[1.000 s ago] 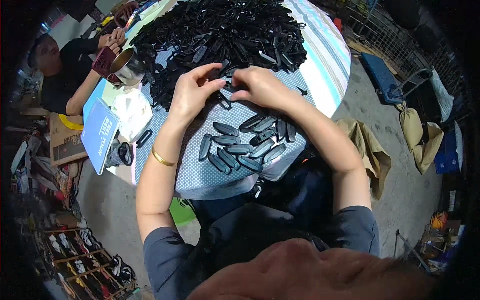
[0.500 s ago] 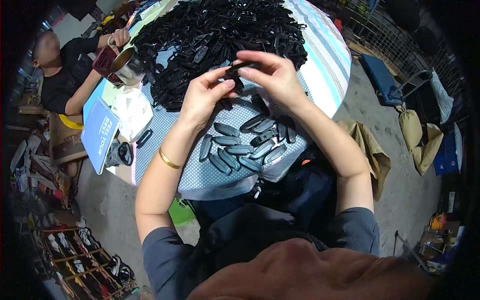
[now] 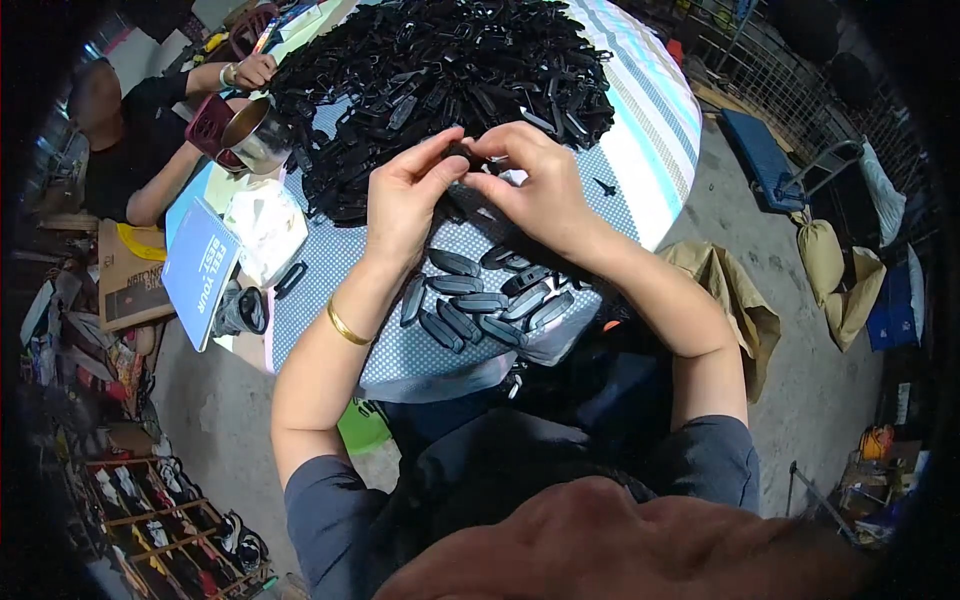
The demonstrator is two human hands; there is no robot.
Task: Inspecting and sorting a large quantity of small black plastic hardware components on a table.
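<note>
My left hand and my right hand meet above the table, fingers closed in a pinch. Between their fingertips is a small black plastic part, mostly covered by the fingers, so its exact shape is hard to make out. Just beyond the hands rises a large heap of black plastic parts. Nearer to me, below my hands, lie several loose long, rounded dark plastic pieces on the dotted tablecloth. A small black piece rests alone to the right of my right hand.
At the left of the round table stand a metal cup, a dark red basket-like container, a white plastic bag and a blue-and-white box. Across from these sits another person, one hand at the heap's edge.
My right hand has moved slightly left and its fingers have curled in closer to my left hand's. The black part is more hidden. The other person's hand has shifted a little.
</note>
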